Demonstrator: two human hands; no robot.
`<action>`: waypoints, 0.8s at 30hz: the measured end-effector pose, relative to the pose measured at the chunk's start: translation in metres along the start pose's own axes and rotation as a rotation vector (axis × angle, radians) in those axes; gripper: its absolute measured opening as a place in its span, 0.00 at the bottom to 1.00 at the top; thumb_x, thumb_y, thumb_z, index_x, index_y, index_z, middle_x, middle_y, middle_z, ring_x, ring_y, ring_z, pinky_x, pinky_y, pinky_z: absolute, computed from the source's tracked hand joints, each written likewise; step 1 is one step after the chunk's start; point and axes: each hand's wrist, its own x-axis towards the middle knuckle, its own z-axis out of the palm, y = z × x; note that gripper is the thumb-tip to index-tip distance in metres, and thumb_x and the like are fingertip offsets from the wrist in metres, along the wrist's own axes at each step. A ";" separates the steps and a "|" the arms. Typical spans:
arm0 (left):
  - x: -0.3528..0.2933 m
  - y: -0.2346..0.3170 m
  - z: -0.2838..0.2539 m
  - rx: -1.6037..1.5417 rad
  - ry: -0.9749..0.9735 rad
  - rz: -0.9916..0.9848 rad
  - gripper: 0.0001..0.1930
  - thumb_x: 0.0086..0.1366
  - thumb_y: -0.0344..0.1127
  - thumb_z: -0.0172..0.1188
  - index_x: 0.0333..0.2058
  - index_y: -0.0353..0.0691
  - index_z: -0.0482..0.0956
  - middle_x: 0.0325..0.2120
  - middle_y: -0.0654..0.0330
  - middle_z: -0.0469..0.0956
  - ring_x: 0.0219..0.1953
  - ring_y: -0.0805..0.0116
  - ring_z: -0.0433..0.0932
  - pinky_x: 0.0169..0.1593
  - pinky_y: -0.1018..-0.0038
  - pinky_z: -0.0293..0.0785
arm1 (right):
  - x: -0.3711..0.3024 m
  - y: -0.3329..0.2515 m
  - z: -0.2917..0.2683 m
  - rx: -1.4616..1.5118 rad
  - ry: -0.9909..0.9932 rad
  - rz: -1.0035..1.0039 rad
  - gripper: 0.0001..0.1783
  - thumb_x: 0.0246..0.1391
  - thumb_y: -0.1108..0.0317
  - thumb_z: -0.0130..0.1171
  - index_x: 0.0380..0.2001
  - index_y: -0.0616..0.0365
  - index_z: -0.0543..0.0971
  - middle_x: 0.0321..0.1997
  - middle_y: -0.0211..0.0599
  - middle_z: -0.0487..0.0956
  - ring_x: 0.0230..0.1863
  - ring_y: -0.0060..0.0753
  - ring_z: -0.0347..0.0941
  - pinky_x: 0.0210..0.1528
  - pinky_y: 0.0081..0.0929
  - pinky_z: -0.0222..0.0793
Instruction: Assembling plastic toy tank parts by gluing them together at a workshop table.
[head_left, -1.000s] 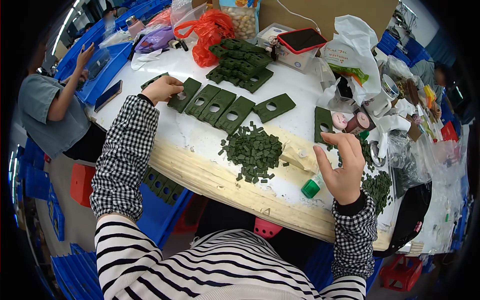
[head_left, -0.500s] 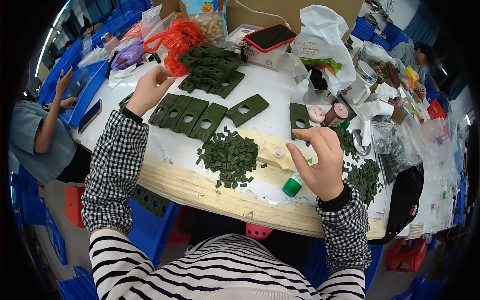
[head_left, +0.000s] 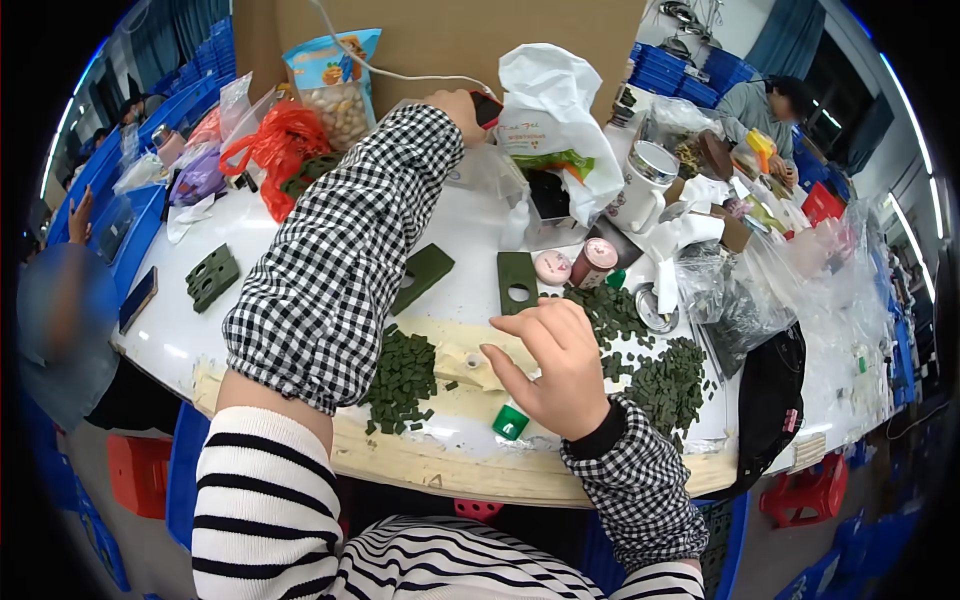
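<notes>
My left hand (head_left: 456, 106) reaches far across the table, its fingers closed on a red-cased phone (head_left: 488, 110) beside a white bag. The fingertips are partly hidden. Over the near middle, my right hand (head_left: 560, 365) is empty, thumb and forefinger apart. Just below its fingers is a green cap (head_left: 510, 422); a beige block (head_left: 468, 362) sits to their left. A heap of small dark green pieces (head_left: 402, 378) lies left of the block. Flat green plates with round holes, such as this plate (head_left: 517, 280), lie farther back; my left sleeve covers several others.
More small green pieces (head_left: 665, 385) are heaped at the right. Behind them stand a white mug (head_left: 640, 195), a pink round tin (head_left: 552, 267) and plastic bags (head_left: 750, 290). Red bags (head_left: 275, 150) and a snack pouch (head_left: 335, 90) occupy the back left. A person sits at the left.
My left hand has moved from above the plates at the left to the phone at the back. The view has turned and shifted. My right hand stays open near the beige block.
</notes>
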 end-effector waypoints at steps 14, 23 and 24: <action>0.014 -0.002 0.012 -0.002 0.049 -0.096 0.36 0.52 0.62 0.62 0.52 0.40 0.74 0.51 0.48 0.77 0.58 0.52 0.74 0.68 0.47 0.53 | -0.003 -0.003 0.002 0.002 0.012 0.004 0.12 0.48 0.68 0.69 0.36 0.58 0.80 0.32 0.35 0.76 0.39 0.42 0.73 0.56 0.43 0.67; 0.012 -0.027 0.001 -0.085 0.136 -0.005 0.30 0.56 0.59 0.64 0.49 0.43 0.74 0.49 0.51 0.79 0.56 0.50 0.75 0.65 0.44 0.53 | -0.003 -0.003 0.000 0.002 0.028 0.002 0.12 0.49 0.67 0.69 0.37 0.58 0.80 0.33 0.36 0.76 0.40 0.44 0.73 0.56 0.43 0.67; 0.008 -0.034 -0.002 -0.107 0.148 0.031 0.29 0.56 0.58 0.64 0.48 0.43 0.74 0.48 0.50 0.79 0.55 0.50 0.75 0.65 0.47 0.55 | -0.002 -0.004 0.000 0.006 0.030 -0.002 0.12 0.49 0.67 0.69 0.37 0.57 0.80 0.33 0.36 0.76 0.40 0.45 0.73 0.56 0.43 0.67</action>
